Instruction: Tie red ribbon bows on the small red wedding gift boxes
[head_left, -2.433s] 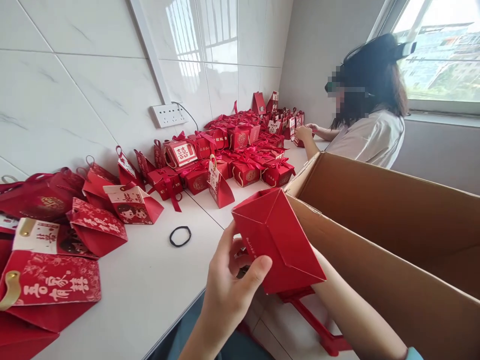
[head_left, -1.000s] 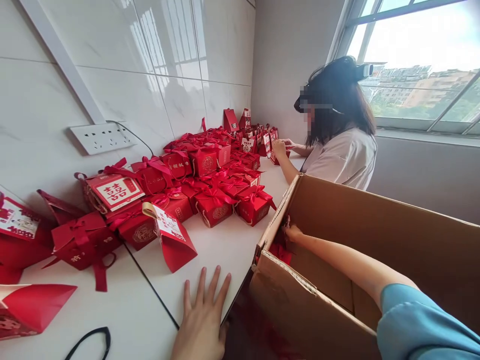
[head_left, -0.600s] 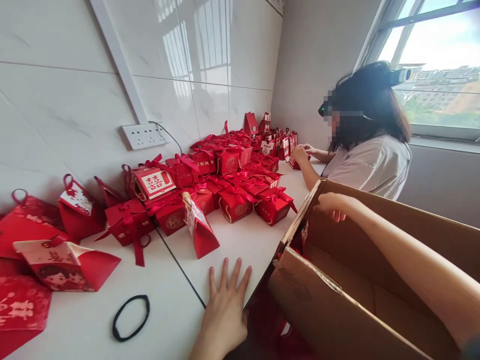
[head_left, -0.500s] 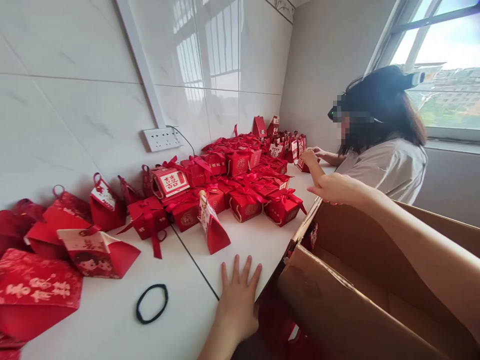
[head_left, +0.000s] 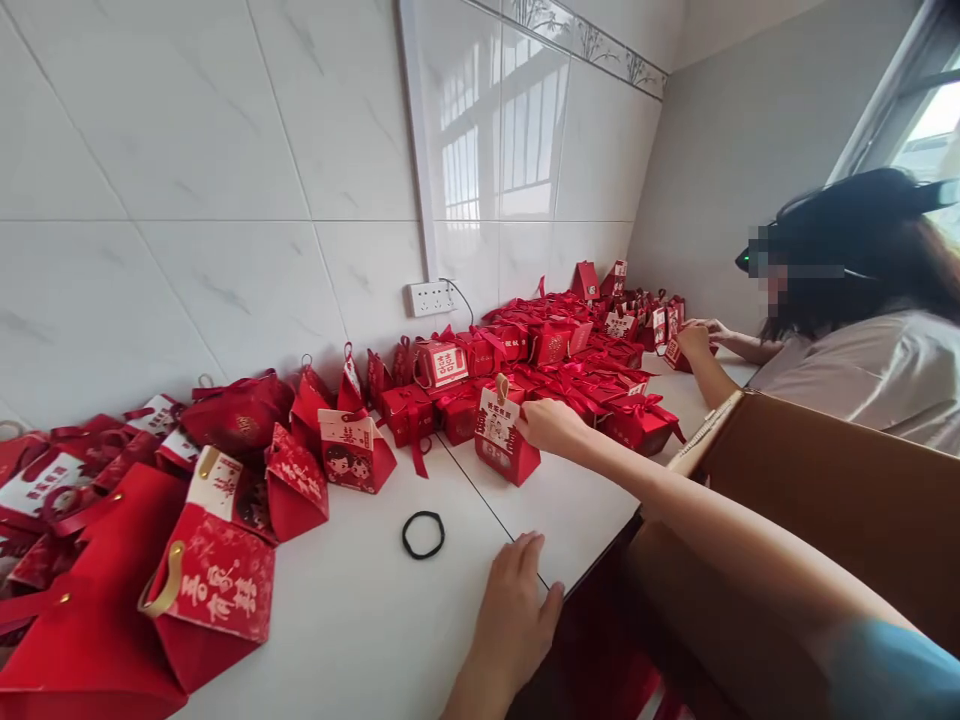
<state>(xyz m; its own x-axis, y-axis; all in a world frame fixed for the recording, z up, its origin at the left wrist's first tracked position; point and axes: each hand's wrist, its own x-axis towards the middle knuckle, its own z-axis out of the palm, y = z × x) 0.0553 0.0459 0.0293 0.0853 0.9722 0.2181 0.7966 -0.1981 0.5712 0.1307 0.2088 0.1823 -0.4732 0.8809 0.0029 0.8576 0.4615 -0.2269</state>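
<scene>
My right hand (head_left: 551, 427) reaches out over the white counter (head_left: 360, 620) and its fingers close on the side of an upright red gift bag (head_left: 504, 440) with a white label and a tan handle. My left hand (head_left: 516, 612) rests flat on the counter's front edge, fingers stretched out, holding nothing. A black hair band (head_left: 424, 534) lies on the counter between the two hands.
Several red gift bags (head_left: 210, 580) and ribboned red boxes (head_left: 637, 420) crowd the counter along the tiled wall. An open cardboard box (head_left: 832, 500) stands at my right. Another person (head_left: 862, 320) works at the far end by the window. A wall socket (head_left: 430, 297) sits above the boxes.
My right hand put a red bag into the cardboard box, came out with nothing in it and crossed left to the upright red bag. My left hand went flat on the counter edge.
</scene>
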